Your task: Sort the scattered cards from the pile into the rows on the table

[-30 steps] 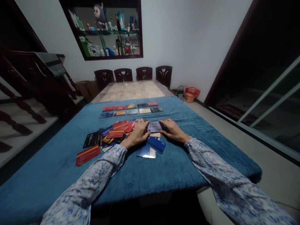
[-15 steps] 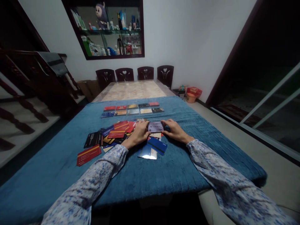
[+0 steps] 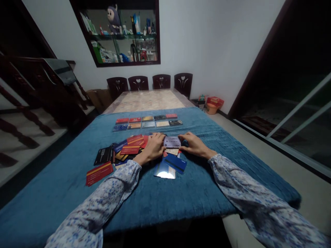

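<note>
A pale purple-grey card (image 3: 172, 142) with dark print is held between my two hands, just above the near part of the table. My left hand (image 3: 154, 146) grips its left edge, and the fingers of my right hand (image 3: 192, 144) close on its right edge. Below the card lie a blue card (image 3: 176, 163) and a shiny silver-blue card (image 3: 164, 170), overlapping. To the left spreads a loose heap with red cards (image 3: 130, 150), black cards (image 3: 103, 155) and others. My left hand and wrist hide part of that heap.
Two rows of cards (image 3: 148, 124) lie neatly farther back on the blue cloth (image 3: 207, 186). Beyond the cloth is the bare marble tabletop (image 3: 152, 98), with dark chairs (image 3: 138, 83) behind it. A red card pile (image 3: 99, 174) rests at the left.
The view has shifted slightly, so the cards on the table sit a little lower and farther right. Both hands keep hold of the purple-grey card, which has barely moved.
</note>
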Demonstrator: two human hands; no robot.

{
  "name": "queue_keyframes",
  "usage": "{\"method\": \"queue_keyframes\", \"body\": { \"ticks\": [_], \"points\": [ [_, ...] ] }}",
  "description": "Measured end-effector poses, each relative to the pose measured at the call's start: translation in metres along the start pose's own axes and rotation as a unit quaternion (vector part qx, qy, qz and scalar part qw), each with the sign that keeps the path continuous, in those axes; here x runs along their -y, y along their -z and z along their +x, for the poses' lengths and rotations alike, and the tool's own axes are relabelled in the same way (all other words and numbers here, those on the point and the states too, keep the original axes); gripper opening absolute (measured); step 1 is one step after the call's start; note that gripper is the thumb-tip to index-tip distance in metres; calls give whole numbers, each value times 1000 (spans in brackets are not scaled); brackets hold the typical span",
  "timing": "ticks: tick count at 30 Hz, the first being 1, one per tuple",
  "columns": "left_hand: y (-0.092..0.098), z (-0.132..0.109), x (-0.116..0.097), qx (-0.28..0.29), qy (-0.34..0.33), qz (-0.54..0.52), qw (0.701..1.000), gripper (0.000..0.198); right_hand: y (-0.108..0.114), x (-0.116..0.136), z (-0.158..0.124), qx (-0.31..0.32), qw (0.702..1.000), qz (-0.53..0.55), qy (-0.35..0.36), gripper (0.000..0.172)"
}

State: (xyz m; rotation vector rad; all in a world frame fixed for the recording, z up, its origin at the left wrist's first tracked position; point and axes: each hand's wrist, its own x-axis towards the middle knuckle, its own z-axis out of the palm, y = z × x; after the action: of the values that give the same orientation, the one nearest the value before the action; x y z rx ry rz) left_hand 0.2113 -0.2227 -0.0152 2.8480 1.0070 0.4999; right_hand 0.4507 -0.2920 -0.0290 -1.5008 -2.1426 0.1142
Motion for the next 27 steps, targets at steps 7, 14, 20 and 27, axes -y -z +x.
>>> {"method": "queue_keyframes", "body": {
  "ticks": [7,14,20,27],
  "points": [
    [16,1,3,29,15,34,999,50,5,8,18,19,1000,-19,-5,35],
    [30,3,18,42,36,62,997,36,3,10,49,37,999,-24,26,30],
    [38,7,42,42,41,57,997,28,0,19,75,56,996,-51,36,21],
    [44,13,71,51,50,93,993,28,-4,30,103,81,992,-89,25,21]
  ]
}}
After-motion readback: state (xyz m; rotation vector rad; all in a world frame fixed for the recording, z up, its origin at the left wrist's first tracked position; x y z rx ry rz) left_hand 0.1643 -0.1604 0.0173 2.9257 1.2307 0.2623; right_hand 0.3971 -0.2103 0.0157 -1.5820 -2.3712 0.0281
